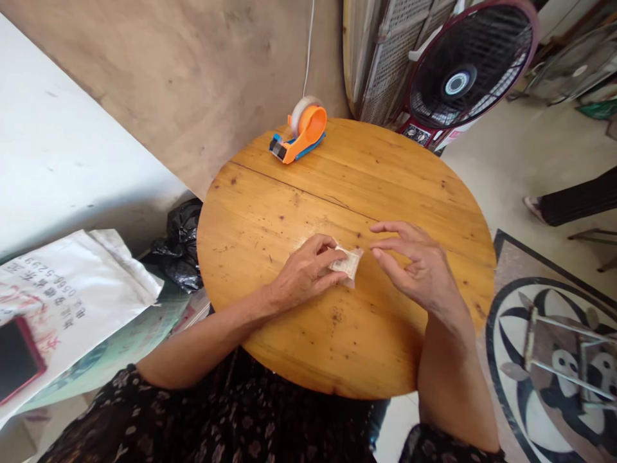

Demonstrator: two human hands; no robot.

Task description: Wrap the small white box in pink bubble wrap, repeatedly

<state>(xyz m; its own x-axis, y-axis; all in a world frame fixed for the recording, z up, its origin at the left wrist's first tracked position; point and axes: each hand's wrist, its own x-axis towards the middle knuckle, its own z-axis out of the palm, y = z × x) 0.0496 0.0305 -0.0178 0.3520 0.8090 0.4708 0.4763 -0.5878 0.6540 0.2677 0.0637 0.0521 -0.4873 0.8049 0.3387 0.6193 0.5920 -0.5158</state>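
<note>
My left hand (311,267) is closed on a small whitish packet (348,263), gripped between thumb and fingers just above the round wooden table (289,212). The packet looks wrapped in clear film or tape, with a loose see-through edge sticking out on its right side. What is inside the wrapping I cannot make out. To the right of the packet hovers my right hand (417,263), fingers apart and pointing at it, with a small gap between them. Nothing shows in the right hand's fingers.
An orange and blue tape dispenser (303,132) stands at the table's far edge. Behind it at the right is a fan (457,80). Left of the table are a black plastic bag (183,235), a white sack (81,283) and a phone (19,354). Another person's leg (578,198) shows at right.
</note>
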